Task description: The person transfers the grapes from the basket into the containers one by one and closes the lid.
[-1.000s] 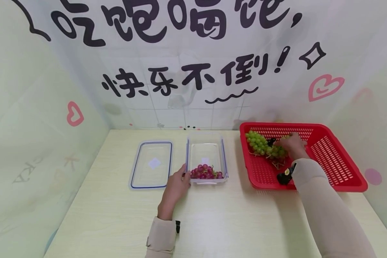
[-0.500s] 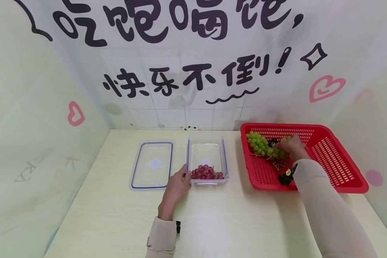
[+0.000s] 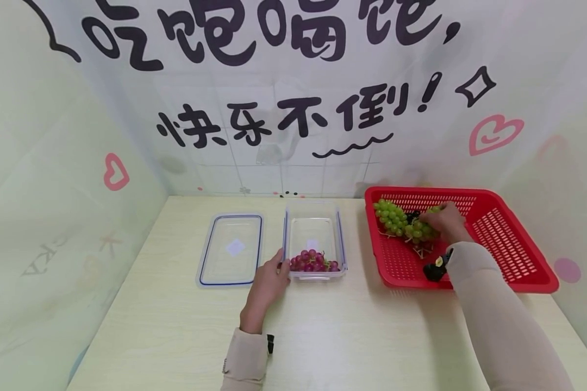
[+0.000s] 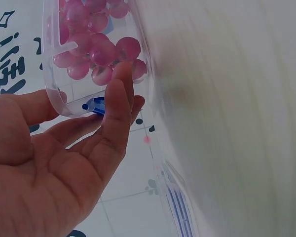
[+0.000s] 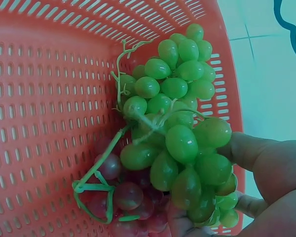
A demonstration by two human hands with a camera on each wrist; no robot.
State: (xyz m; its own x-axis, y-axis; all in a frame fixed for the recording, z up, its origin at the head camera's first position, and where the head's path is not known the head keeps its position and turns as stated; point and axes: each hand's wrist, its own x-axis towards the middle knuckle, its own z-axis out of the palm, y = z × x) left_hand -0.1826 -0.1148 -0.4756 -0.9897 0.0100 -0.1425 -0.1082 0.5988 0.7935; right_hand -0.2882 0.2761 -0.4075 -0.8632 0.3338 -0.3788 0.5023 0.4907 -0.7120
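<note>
My left hand (image 3: pixel 269 279) grips the near-left corner of a clear plastic food container (image 3: pixel 311 221), thumb on one side of it and fingers on the other. Red grapes (image 3: pixel 313 261) lie at the container's near end; in the left wrist view the grapes (image 4: pixel 101 52) show through its wall. Over on the right, my right hand (image 3: pixel 447 221) reaches into a red plastic basket (image 3: pixel 513 233) and holds a bunch of green grapes (image 5: pixel 182 143) between thumb and fingers. Some fingertips are hidden behind the fruit. Darker red grapes (image 5: pixel 130 197) sit beneath that bunch.
A clear lid with a blue seal (image 3: pixel 230 250) lies flat left of the container. More green grapes (image 3: pixel 391 217) and some dark grapes (image 3: pixel 413 216) rest in the basket's left part. A printed curtain (image 3: pixel 274 108) stands behind the pale wooden table (image 3: pixel 323 336).
My right hand has shifted slightly to the right, its fingers drawing in around the green grapes. My left hand stays at the container's corner.
</note>
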